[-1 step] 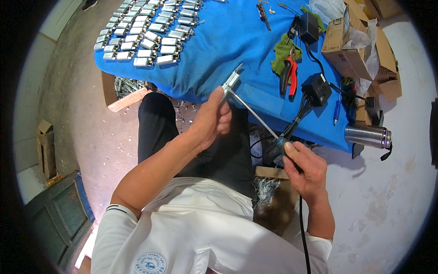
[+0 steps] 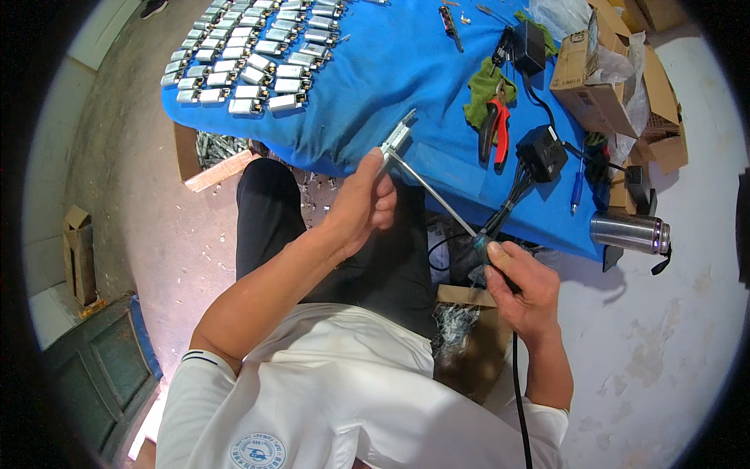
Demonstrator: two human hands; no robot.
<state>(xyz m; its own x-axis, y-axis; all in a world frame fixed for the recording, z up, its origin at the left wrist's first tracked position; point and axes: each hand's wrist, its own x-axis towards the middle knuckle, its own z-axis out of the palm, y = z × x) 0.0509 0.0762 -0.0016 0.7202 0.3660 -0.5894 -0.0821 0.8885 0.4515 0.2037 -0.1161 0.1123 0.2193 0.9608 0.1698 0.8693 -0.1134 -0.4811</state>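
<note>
My left hand [image 2: 366, 205] is closed around a narrow silver metal piece [image 2: 397, 141], its thin end sticking out past the thumb over the table's near edge. In my right hand [image 2: 522, 288] is a screwdriver [image 2: 437, 197] with a long thin shaft and a dark teal handle. The shaft slants up and left, and its tip meets the silver piece beside my left thumb. My left fingers hide the lower part of that piece. A black cord [image 2: 519, 399] runs down from below my right hand; I cannot tell whether it joins the tool.
Rows of small silver blocks [image 2: 248, 92] cover the far left of the blue-covered table [image 2: 367, 70]. On the right lie red-and-black pliers [image 2: 494, 129], a green cloth [image 2: 478, 94], black adapters [image 2: 543, 152] with cables, a blue pen [image 2: 578, 187], a steel flask [image 2: 630, 233] and a cardboard box [image 2: 598, 102].
</note>
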